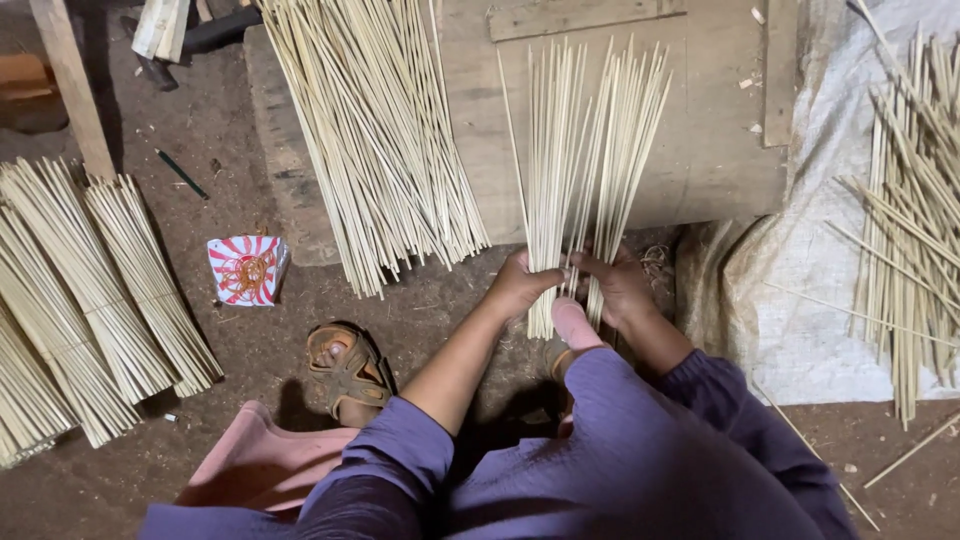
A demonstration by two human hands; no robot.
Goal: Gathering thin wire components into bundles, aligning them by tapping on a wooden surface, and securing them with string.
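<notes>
A fanned bunch of thin pale bamboo sticks (585, 150) stands in front of me, its tips spreading against a wooden block (700, 120). My left hand (520, 285) grips the lower left side of the bunch. My right hand (620, 285) holds the lower right side, fingers wrapped among the sticks. Both hands sit close together near the bunch's base, just above my knee in purple cloth.
A large loose pile of sticks (375, 130) lies on the block to the left. Tied bundles (90, 300) rest on the dirt floor at far left, more sticks (915, 200) on a white sack at right. A small red-and-white box (245, 268) and my sandalled foot (345, 370) are nearby.
</notes>
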